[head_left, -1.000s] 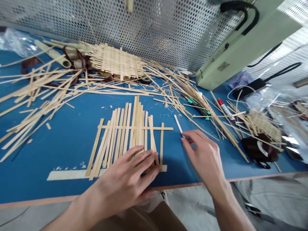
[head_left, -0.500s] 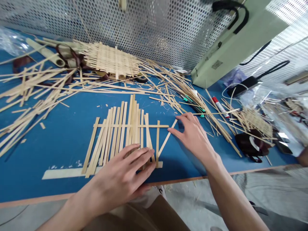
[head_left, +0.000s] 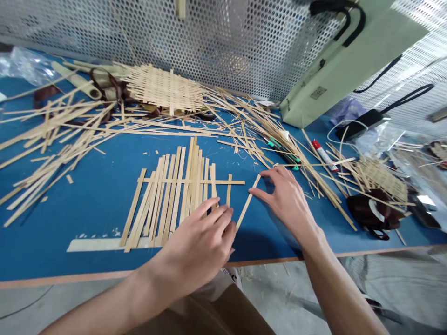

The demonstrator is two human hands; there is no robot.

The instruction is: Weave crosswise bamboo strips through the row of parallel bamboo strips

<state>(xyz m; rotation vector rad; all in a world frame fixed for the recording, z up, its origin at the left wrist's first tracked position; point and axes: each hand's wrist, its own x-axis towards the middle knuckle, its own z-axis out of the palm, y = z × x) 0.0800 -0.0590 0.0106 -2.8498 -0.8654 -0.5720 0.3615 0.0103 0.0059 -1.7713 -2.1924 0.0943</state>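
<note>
A row of upright bamboo strips [head_left: 174, 190] lies on the blue table [head_left: 98, 195], crossed by one thin horizontal strip [head_left: 195, 181] and resting on a wide flat strip [head_left: 94, 244] along the front. My left hand [head_left: 200, 244] lies flat with fingers stretched over the right lower end of the row. My right hand [head_left: 288, 200] is open, its fingertips touching the upper end of a loose slanted strip [head_left: 247, 204] just right of the row.
A finished woven bamboo mat [head_left: 164, 88] lies at the back, with heaps of loose strips [head_left: 49, 135] left and right. A red-capped tube [head_left: 323, 153], a small woven piece [head_left: 379, 177], a dark object [head_left: 372, 211] and a pale green case [head_left: 342, 60] are at right. Perforated metal wall behind.
My right hand brought a loose strip in from the right and laid it slanted beside the row. My left hand slid slightly right and forward along the strips' lower ends.
</note>
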